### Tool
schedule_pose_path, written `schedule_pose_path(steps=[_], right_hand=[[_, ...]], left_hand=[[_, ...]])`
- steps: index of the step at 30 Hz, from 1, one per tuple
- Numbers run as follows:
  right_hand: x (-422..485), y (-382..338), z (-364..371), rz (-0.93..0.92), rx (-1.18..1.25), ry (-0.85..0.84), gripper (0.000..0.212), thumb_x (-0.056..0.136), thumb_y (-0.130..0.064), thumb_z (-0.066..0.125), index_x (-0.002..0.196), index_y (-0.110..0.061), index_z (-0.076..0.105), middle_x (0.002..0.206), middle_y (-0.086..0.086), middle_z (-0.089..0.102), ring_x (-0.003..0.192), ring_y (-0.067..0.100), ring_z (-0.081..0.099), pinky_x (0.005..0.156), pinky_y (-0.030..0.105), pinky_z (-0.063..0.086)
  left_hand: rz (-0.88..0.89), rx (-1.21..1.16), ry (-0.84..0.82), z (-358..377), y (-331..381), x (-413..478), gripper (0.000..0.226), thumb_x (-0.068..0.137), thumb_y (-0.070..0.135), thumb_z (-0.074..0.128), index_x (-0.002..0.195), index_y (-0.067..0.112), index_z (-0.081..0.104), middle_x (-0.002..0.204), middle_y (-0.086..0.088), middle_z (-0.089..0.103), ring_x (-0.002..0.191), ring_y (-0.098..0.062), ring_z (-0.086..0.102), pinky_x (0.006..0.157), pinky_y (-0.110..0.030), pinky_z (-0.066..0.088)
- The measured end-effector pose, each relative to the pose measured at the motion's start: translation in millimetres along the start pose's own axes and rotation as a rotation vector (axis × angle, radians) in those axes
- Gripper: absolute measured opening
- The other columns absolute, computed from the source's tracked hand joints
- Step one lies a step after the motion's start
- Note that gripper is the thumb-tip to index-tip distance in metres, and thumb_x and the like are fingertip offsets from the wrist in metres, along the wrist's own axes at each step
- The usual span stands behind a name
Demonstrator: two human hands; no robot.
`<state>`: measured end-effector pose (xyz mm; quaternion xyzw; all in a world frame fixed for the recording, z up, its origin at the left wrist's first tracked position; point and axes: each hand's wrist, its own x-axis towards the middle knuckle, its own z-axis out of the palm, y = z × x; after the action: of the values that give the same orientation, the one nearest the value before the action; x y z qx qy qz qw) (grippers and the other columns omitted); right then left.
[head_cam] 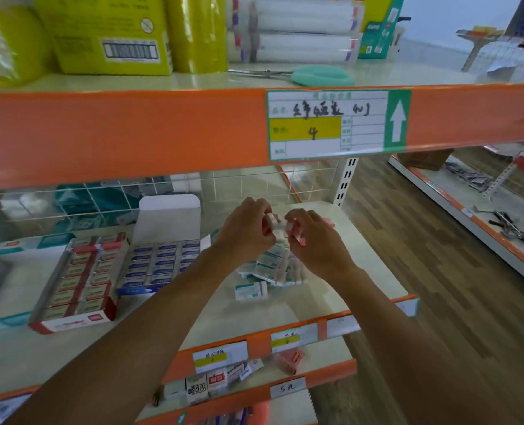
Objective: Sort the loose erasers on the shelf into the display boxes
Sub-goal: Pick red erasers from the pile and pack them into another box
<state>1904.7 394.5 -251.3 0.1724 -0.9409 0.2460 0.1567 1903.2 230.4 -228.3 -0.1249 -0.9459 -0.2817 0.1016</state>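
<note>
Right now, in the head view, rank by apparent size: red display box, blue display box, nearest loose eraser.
1. red display box
2. blue display box, partly hidden, so unsure
3. nearest loose eraser, smallest

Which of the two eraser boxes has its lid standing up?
The blue box, right of the red box: its white lid stands upright behind it. The red one has no raised lid.

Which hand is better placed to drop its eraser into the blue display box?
Probably the left hand: it holds an eraser and is nearer the blue display box than the right hand.
</note>
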Motion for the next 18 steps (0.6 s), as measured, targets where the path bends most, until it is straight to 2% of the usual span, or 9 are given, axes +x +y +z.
schedule_pose_path(steps=[2,5,9,13,16,18], right_hand=[[2,-10,4,-0.042,0.003,0.01,0.022,0.084,-0.01,0.065,0.103,-0.016,0.057,0.094,0.001,0.065,0.078,0.018,0.06,0.066,0.023,0.047],[6,-23,12,-0.059,0.011,0.011,0.02,0.082,-0.01,0.065,0.097,-0.017,0.054,0.089,-0.006,0.061,0.08,0.014,0.052,0.06,0.022,0.036],[12,-44,22,-0.075,0.087,-0.014,0.025,0.079,-0.006,0.063,0.092,-0.018,0.046,0.089,-0.001,0.053,0.081,0.019,0.054,0.062,0.034,0.05],[16,-67,29,-0.1,0.134,-0.04,0.028,0.079,-0.005,0.066,0.092,-0.02,0.046,0.091,-0.003,0.046,0.076,0.014,0.051,0.062,0.033,0.051],[19,-82,35,-0.092,0.18,-0.066,0.032,0.077,0.0,0.066,0.098,-0.018,0.05,0.099,0.001,0.045,0.081,0.014,0.052,0.063,0.021,0.048],[21,-92,39,-0.091,0.189,-0.073,0.04,0.078,0.001,0.066,0.113,-0.014,0.055,0.107,0.004,0.045,0.089,0.013,0.052,0.07,0.012,0.042]], left_hand=[[-0.014,-0.014,0.001,-8,-7,-5,0.031,0.072,0.014,0.068,0.1,0.012,0.055,0.096,-0.005,0.051,0.082,-0.021,0.052,0.07,-0.034,0.046],[-0.032,-0.013,0.012,-21,-21,-14,0.029,0.07,0.008,0.066,0.095,0.012,0.052,0.092,-0.003,0.05,0.08,-0.019,0.048,0.065,-0.031,0.042],[-0.092,-0.054,0.024,-36,-42,-25,0.028,0.071,0.001,0.063,0.088,0.015,0.046,0.087,0.0,0.046,0.072,-0.015,0.045,0.055,-0.022,0.035],[-0.174,-0.074,0.047,-49,-60,-32,0.029,0.076,0.004,0.068,0.093,0.015,0.048,0.091,0.0,0.047,0.072,-0.01,0.045,0.053,-0.013,0.03],[-0.233,-0.083,0.057,-57,-74,-37,0.031,0.078,0.002,0.065,0.105,0.015,0.055,0.1,0.001,0.05,0.08,-0.011,0.051,0.052,-0.012,0.032],[-0.248,-0.064,0.073,-62,-82,-41,0.03,0.079,0.004,0.063,0.105,0.017,0.06,0.101,0.0,0.054,0.083,-0.014,0.056,0.052,-0.012,0.033]])
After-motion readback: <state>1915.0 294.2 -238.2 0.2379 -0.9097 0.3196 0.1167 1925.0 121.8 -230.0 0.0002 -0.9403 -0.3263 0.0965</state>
